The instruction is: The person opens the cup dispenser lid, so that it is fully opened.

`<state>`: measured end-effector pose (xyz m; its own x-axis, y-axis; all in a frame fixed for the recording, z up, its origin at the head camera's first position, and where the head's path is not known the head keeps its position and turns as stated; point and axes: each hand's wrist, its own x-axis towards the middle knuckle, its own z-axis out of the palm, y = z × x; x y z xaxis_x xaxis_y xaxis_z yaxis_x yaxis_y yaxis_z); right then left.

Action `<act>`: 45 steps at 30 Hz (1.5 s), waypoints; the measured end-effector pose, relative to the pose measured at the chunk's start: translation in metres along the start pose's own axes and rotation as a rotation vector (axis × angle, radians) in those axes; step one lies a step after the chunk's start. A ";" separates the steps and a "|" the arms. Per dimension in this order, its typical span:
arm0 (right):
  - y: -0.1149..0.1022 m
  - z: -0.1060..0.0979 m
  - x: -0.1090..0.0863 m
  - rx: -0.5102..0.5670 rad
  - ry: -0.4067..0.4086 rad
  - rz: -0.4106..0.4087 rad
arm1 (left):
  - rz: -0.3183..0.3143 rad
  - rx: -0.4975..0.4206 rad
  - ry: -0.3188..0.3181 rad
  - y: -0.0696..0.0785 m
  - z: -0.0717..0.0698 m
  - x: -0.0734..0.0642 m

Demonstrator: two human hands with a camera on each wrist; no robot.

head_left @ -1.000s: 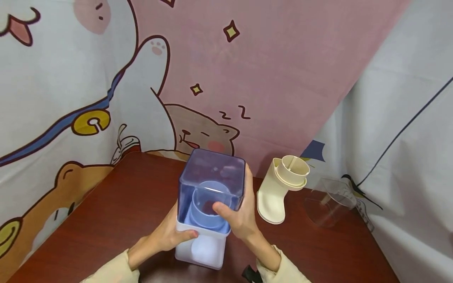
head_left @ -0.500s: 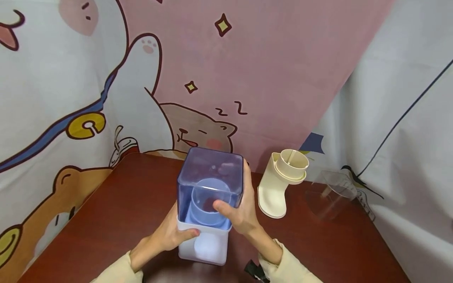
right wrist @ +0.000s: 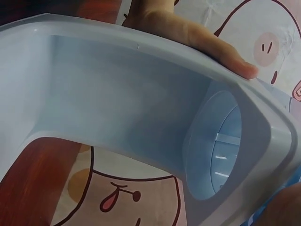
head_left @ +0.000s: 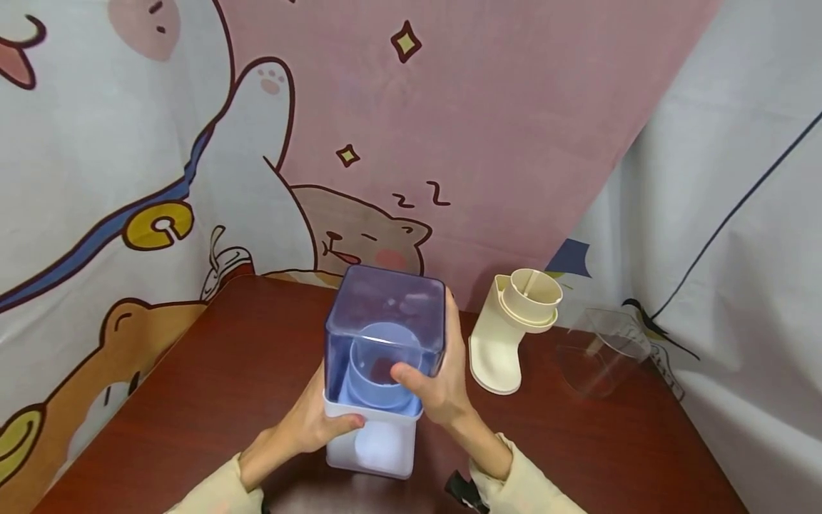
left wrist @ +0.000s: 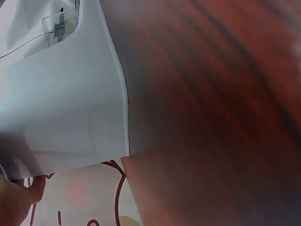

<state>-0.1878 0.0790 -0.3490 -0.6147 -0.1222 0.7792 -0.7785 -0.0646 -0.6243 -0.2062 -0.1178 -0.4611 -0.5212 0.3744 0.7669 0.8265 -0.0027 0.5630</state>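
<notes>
Sitting at the rim of the white base (head_left: 389,451), the blue see-through cover (head_left: 385,296) is between both hands, over the near part of the table (head_left: 225,371); whether the base touches the table, I cannot tell. The left hand (head_left: 317,422) holds the base, its thumb on the front below the rim. The right hand (head_left: 443,382) holds the cover, with the thumb on its front. Each grip is spread only as wide as its part. Both parts look like thin hard plastic, so I judge them light and stiff; the smooth cover may slip or crack, and its side walls seem the best place for holding. To the right are a cream part (head_left: 496,350) and, near it, a clear container (head_left: 600,357).
</notes>
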 end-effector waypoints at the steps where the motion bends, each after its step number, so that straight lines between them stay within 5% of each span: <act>1: 0.000 0.000 0.000 0.000 0.002 -0.009 | 0.001 0.004 0.000 0.000 0.000 0.000; 14: -0.005 -0.003 0.010 0.032 -0.019 0.139 | 0.012 0.032 0.030 0.002 -0.001 0.002; 25: -0.008 -0.001 0.011 0.047 -0.020 0.103 | -0.011 -0.015 0.027 0.002 -0.002 0.000; 30: -0.011 -0.008 0.017 0.166 0.003 0.098 | -0.023 -0.020 0.023 0.002 0.001 -0.003; 35: -0.012 -0.019 0.043 0.354 0.048 0.063 | -0.017 -0.005 0.021 0.002 0.003 -0.003; 39: 0.003 -0.032 0.072 0.341 0.086 0.085 | -0.004 0.022 0.022 0.002 0.002 -0.001; 45: 0.065 -0.040 0.106 0.094 0.019 0.188 | -0.013 -0.004 0.022 0.003 0.002 -0.001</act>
<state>-0.3084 0.1018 -0.3048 -0.7513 -0.1220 0.6486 -0.6349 -0.1347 -0.7607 -0.2029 -0.1162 -0.4613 -0.5366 0.3539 0.7660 0.8187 -0.0017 0.5743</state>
